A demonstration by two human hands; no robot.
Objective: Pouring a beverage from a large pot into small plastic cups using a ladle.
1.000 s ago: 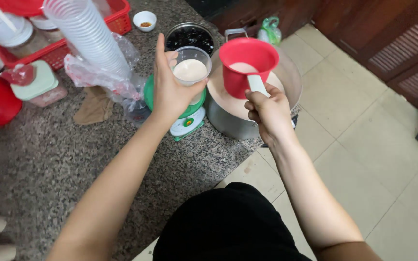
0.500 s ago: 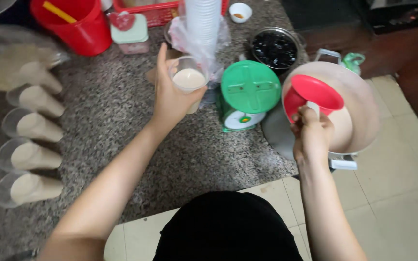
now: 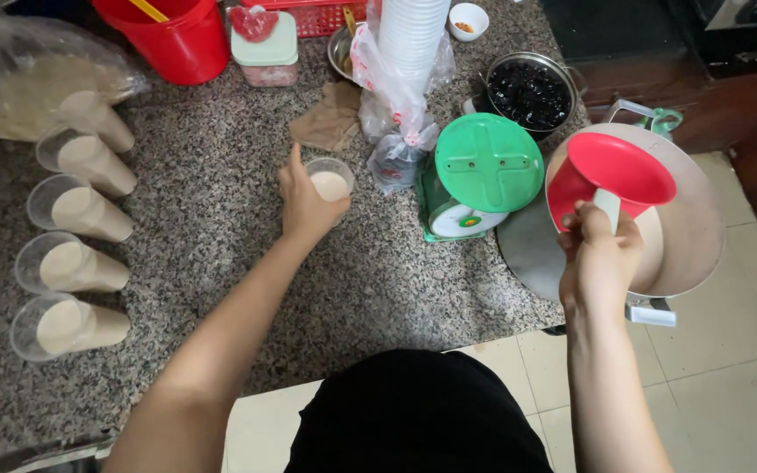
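Open granite in the middle, clutter all round

The counter [image 3: 221, 219] lies bare between the row of filled cups [image 3: 76, 263] at the left and the green scale [image 3: 484, 171]. Behind, a bagged stack of cups [image 3: 409, 52], a brown cloth [image 3: 335, 118] and a red bucket [image 3: 177, 39] block the way; the big pot [image 3: 703, 219] closes off the right.

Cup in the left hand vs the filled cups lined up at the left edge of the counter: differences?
The held cup is gripped by the left hand; the row of cups stands untouched on the granite counter. The held cup is alone near the green scale; the row cups stand side by side in a line. Shared: clear plastic, open-topped, holding a beige liquid.
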